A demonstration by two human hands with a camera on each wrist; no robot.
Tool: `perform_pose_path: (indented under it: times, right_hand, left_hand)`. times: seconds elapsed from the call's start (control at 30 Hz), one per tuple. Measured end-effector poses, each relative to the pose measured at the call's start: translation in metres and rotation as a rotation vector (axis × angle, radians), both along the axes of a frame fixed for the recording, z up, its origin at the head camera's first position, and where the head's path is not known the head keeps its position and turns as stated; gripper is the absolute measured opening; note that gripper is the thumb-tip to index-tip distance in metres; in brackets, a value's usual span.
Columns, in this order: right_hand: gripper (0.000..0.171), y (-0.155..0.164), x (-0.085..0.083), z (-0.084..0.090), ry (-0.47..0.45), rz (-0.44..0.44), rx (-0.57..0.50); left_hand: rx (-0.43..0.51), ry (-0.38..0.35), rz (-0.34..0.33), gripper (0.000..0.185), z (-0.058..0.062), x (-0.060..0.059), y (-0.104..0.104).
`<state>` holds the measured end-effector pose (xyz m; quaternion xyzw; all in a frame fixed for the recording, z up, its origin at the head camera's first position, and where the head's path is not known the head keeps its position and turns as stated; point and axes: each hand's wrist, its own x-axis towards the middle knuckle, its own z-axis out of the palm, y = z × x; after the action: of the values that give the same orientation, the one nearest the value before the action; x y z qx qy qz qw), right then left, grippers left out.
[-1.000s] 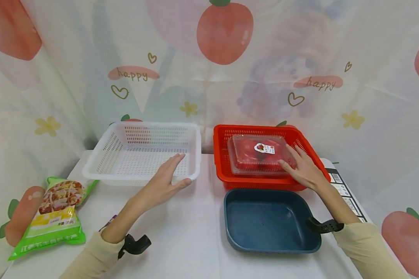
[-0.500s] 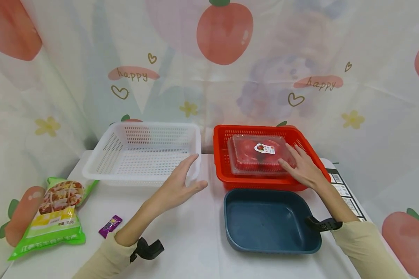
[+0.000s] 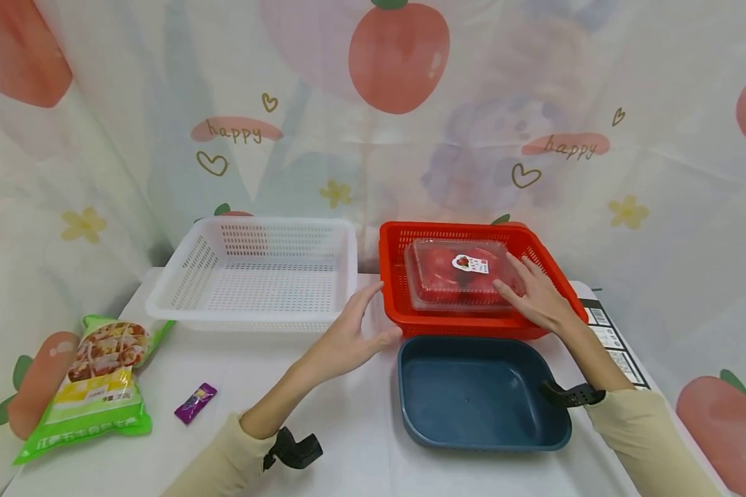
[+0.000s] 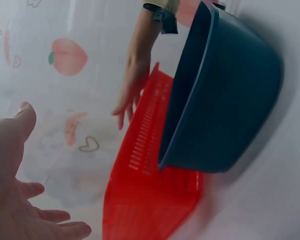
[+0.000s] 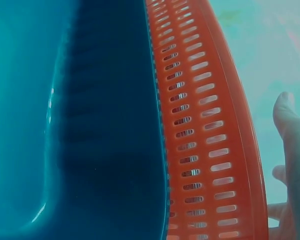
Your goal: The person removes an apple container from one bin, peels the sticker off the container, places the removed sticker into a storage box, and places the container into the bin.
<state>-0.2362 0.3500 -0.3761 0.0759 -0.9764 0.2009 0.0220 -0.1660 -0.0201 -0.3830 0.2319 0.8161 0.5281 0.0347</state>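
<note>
A clear plastic box of red fruit [image 3: 435, 276], with a white label on its lid, sits inside the red slotted basket [image 3: 394, 304]. My right hand [image 3: 541, 297] is at the box's right end, fingers spread and extended, thumb toward the viewer's side of the lid. My left hand [image 3: 348, 345] is between the white basket and the red one, its thumb and fingers apart and nothing held. Its fingertips overlap the red basket's left rim in the head view. From the left wrist, that same left hand [image 4: 20, 190] appears spread beside the basket.
A dark blue basin [image 3: 472, 400] stands directly in front of the red basket. At the back left is a white slotted basket [image 3: 342, 276]. A green food bag [image 3: 99, 386] and a small purple packet [image 3: 195, 403] lie on the left. A printed fabric backdrop encloses the table.
My left hand has moved right, from the white basket's front edge to the red basket's left side, uncovering the purple packet. My right hand has stayed almost still at the box.
</note>
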Motion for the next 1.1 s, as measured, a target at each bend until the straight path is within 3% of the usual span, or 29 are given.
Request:
perform_pose_path:
  times: [0.27,0.53,0.77,0.93,1.1]
  right_hand:
    - [0.086,0.003,-0.003,-0.002,0.007,0.003,-0.013]
    - [0.086,0.005,-0.006,-0.003,0.001,-0.001,-0.027]
    - [0.085,0.007,-0.011,-0.007,0.014,0.001,-0.073]
    - [0.085,0.008,-0.015,-0.007,-0.007,-0.002,-0.118]
    - [0.085,0.014,-0.020,-0.008,-0.045,-0.004,-0.176]
  left_hand:
    - [0.044,-0.028,0.012,0.083,-0.010,-0.006,0.009]
    - [0.080,-0.085,0.068,0.082,-0.017,-0.013,0.020]
    - [0.191,-0.190,0.081,0.084,-0.028,-0.021,0.036]
    - [0.250,-0.244,0.127,0.085,-0.034,-0.028,0.046]
    - [0.272,-0.251,0.172,0.085,-0.038,-0.035,0.053]
